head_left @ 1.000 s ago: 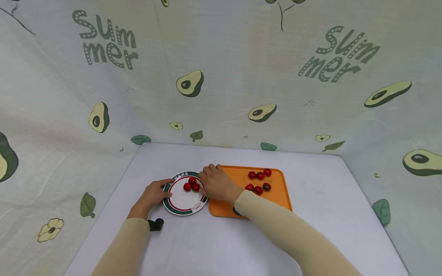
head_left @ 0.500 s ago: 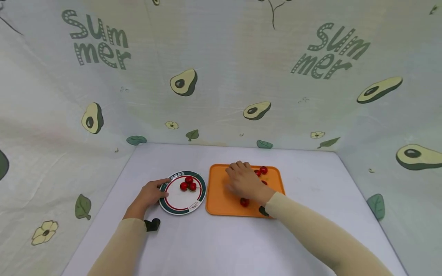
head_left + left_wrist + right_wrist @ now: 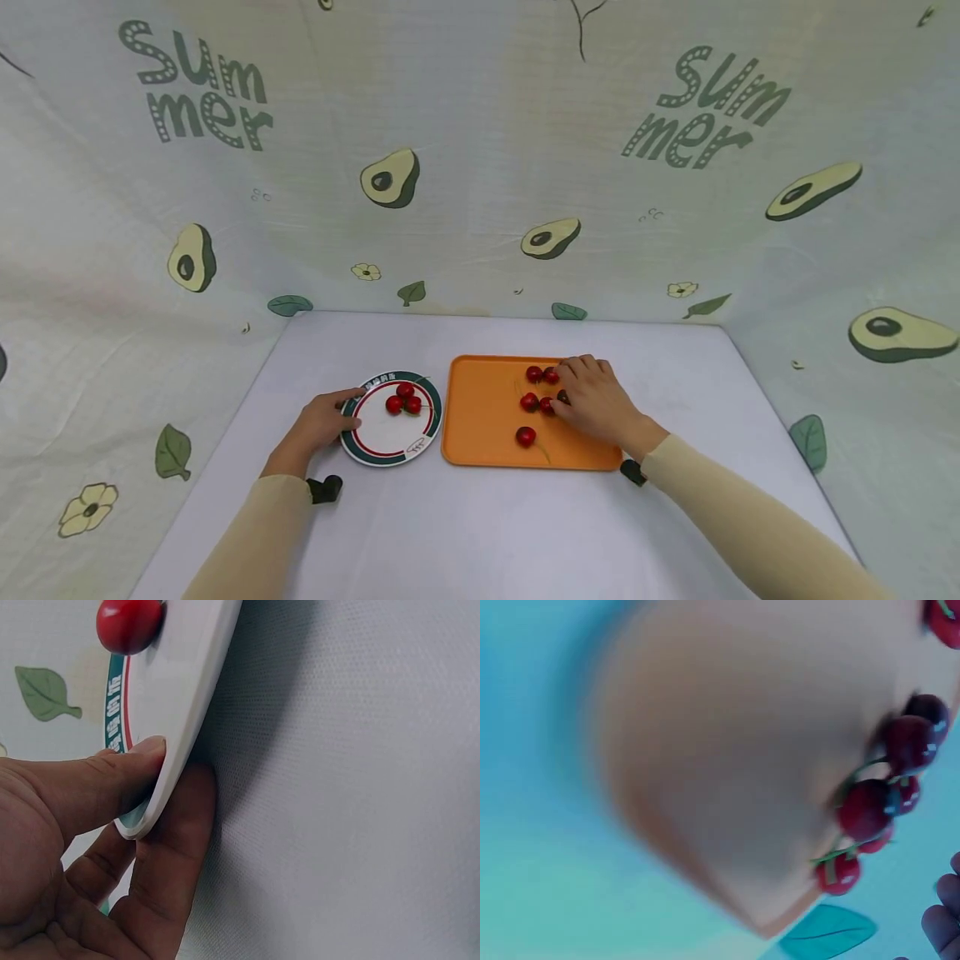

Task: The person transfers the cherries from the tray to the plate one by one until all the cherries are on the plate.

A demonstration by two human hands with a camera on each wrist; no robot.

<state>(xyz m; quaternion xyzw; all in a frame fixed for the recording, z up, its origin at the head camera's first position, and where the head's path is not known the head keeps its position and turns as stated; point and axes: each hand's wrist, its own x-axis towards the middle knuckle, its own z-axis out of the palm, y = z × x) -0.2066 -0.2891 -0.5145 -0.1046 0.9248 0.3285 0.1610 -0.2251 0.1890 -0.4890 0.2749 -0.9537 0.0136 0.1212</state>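
Note:
My left hand [image 3: 318,423] pinches the left rim of a white plate [image 3: 381,432] with a green and red border, thumb on top and fingers underneath; the left wrist view shows the plate's edge [image 3: 196,697] tilted in that camera. Three red cherries [image 3: 405,391] lie together on the plate. To its right is an orange tray [image 3: 480,408] bearing several cherries [image 3: 529,402], some with green stems. My right hand [image 3: 600,402] is over the tray's right side, fingers loosely bent beside the cherry group and partly covering it. Those fingers [image 3: 946,915] appear apart from the cherries in the right wrist view.
A single cherry [image 3: 526,437] lies nearer the tray's front edge. White cloth [image 3: 450,533] covers the table, and a patterned curtain [image 3: 465,167] encloses its back and sides. Black wrist camera mounts [image 3: 325,489] show at both sleeves.
My right hand has moved right from the plate's edge across the tray to its far side, uncovering cherries on the way. My left hand keeps its hold on the plate.

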